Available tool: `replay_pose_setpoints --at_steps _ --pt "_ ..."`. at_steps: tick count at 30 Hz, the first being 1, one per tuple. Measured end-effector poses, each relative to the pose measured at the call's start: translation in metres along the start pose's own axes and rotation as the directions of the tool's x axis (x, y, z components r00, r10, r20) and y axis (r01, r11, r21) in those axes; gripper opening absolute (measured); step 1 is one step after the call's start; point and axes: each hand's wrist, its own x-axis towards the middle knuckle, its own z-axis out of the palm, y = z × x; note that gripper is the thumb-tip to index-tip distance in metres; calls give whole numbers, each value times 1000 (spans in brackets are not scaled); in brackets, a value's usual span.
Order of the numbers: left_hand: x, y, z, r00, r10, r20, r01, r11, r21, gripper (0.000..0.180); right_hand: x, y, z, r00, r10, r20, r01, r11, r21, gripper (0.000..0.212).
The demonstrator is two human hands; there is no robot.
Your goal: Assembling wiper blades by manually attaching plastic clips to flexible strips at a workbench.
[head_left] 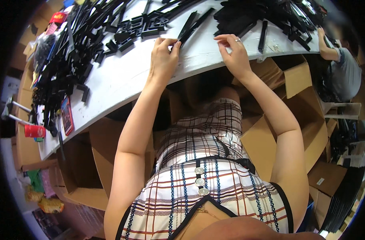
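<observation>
Between the thumb and fingers of my left hand (165,56) is the near end of a long black plastic strip (196,26), which points away to the upper right over the white table. A second, shorter black piece lies close along its left side. My right hand (233,54), with a ring on one finger, hovers over the table's front edge. Its thumb and fingers are apart and nothing is between them. Just beyond it lies a heap of black strips (238,20). One loose black strip (263,37) rests to its right.
Piles of black plastic parts (70,52) cover the left of the white table (110,86). A red phone (66,116) and a red can (34,131) are at its left end. Open cardboard boxes (270,140) stand below. Another person (346,68) sits at the right.
</observation>
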Motion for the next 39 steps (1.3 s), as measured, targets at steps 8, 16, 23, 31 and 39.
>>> replay_pose_setpoints --at_steps 8,16,23,31,39 --pt "-31 33 -29 944 229 -239 -221 973 60 14 10 -67 48 734 486 474 -647 291 705 42" --pt "-145 32 -68 977 -180 118 211 906 -368 19 -18 -83 37 780 492 388 -507 132 852 29" --pt "-125 52 -64 945 -65 321 249 779 -576 39 -81 -137 16 790 82 608 -470 718 514 24" --pt "-127 41 -77 975 -136 176 207 846 -491 35 14 -7 -62 915 401 -47 -400 888 -225 39" --pt "-129 52 -62 936 -205 285 287 914 -287 28 66 201 -87 652 747 131 -566 594 -571 69"
